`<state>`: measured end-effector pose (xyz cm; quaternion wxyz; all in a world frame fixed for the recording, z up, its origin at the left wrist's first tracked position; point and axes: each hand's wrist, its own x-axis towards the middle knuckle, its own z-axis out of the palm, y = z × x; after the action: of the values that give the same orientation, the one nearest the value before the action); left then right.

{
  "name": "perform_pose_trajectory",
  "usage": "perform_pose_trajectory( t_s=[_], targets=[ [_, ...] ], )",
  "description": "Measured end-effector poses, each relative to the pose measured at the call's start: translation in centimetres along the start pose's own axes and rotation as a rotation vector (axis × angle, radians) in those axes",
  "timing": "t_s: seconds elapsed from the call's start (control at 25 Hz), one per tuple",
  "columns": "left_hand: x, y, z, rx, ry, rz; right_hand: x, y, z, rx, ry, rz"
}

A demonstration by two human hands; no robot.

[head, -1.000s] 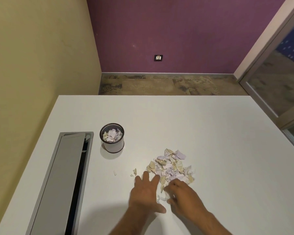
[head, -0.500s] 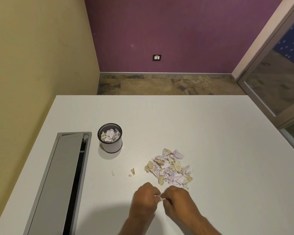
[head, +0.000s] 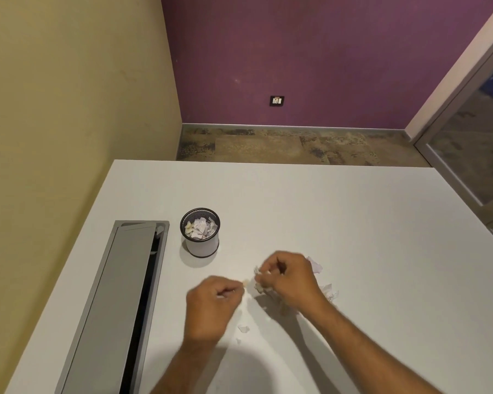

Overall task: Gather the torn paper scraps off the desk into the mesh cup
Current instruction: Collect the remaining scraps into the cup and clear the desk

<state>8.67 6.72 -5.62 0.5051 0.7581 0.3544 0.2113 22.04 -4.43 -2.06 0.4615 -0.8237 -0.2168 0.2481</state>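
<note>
Both hands sit curled over the white desk (head: pixel 325 209). I see my left hand (head: pixel 212 307) pinching a small scrap; my right hand (head: pixel 289 277) grips a bunch of torn pale paper scraps (head: pixel 259 280). More scraps lie beside it. My black mesh cup (head: pixel 200 233), part-filled, stands nearby. No legible writing.

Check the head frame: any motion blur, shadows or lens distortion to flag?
Head view: both hands, left and right, are motion-smeared, so the scraps they pinch are soft; the mesh cup is sharp, with a soft shadow at its base; a large dim shadow covers the desk near edge; wide-angle bends the wall lines.
</note>
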Motion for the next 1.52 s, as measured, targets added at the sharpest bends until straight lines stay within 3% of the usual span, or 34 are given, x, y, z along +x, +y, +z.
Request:
perform_pose_trajectory(
  t_s=[0.08,0.24,0.48,0.72,0.96,1.08,1.24,1.36,1.52],
  targets=[
    [2.9,1.4,-2.5,0.026,0.072,0.023,3.1,-3.1,1.1,0.004,0.008,-0.076],
    [8.7,3.2,-6.4,0.165,0.183,0.109,8.6,-7.9,4.2,-0.244,-0.012,-0.276],
    [14.3,2.9,-7.1,0.403,0.125,0.111,11.6,-9.0,7.4,-0.522,-0.213,-0.244],
    [15.5,2.0,-6.5,0.629,-0.034,0.054,10.4,-7.0,5.9,-0.273,-0.173,-0.211],
    [13.0,2.4,-5.2,0.570,-0.094,0.258,6.5,-1.5,0.9,-0.211,-0.028,-0.123],
    [9.7,1.6,-3.5,0.498,-0.299,0.372,3.6,1.6,-0.7,-0.445,-0.090,-0.113],
    [5.1,-1.1,-0.7,0.811,-0.658,0.162,0.9,4.1,-0.7,-0.940,-0.422,-0.369],
    [2.7,-2.3,1.2,0.991,-0.720,0.120,0.6,5.2,0.5,-1.131,-0.493,-0.460],
    [1.7,-2.4,2.2,0.896,-0.683,0.111,0.9,5.8,1.2,-1.215,-0.478,-0.438]
  ],
)
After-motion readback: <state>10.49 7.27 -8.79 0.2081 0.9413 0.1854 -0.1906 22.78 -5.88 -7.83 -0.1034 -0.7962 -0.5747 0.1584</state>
